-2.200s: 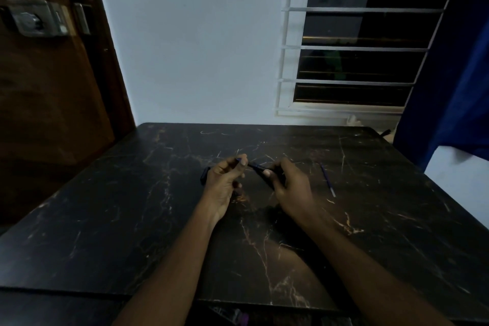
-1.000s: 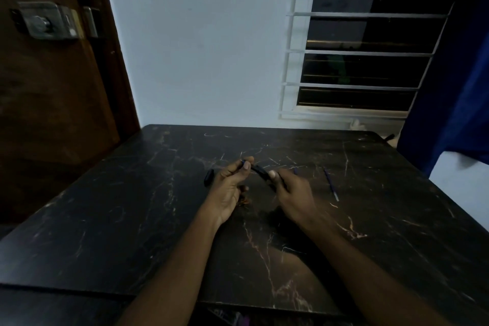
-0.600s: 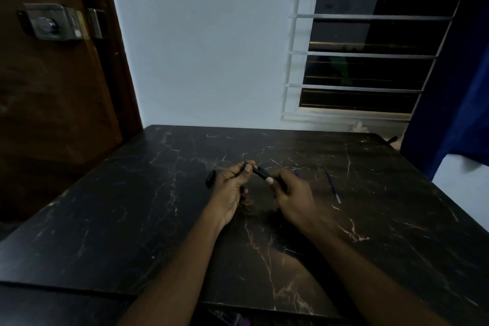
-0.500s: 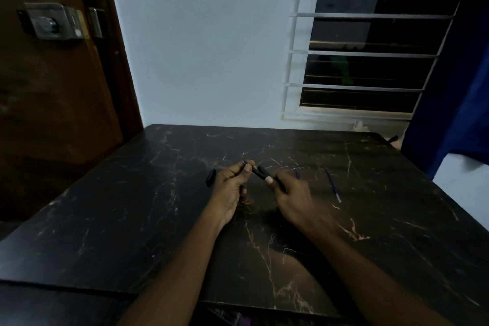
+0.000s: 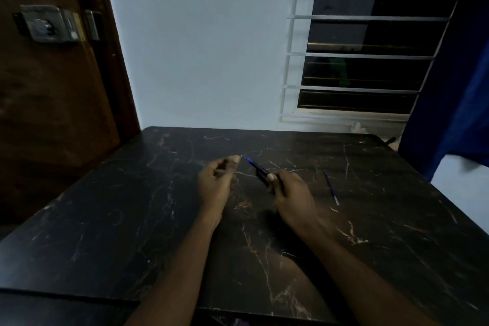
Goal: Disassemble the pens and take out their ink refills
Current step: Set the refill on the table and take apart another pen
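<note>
The person's left hand and right hand are both bare. Both arms are bare too, from the wrists all the way down to the bottom edge of the picture. The room is dim, so small marks on the skin are hard to see, but a short thumbnail shows on each hand.

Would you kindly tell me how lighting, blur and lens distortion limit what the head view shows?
Head view: dim, bluish light leaves the dark table low in contrast; the left hand is motion-blurred, so whether it pinches anything is unclear; the right hand and the pen it holds are sharper; wide-angle distortion slants the window frame.
</note>
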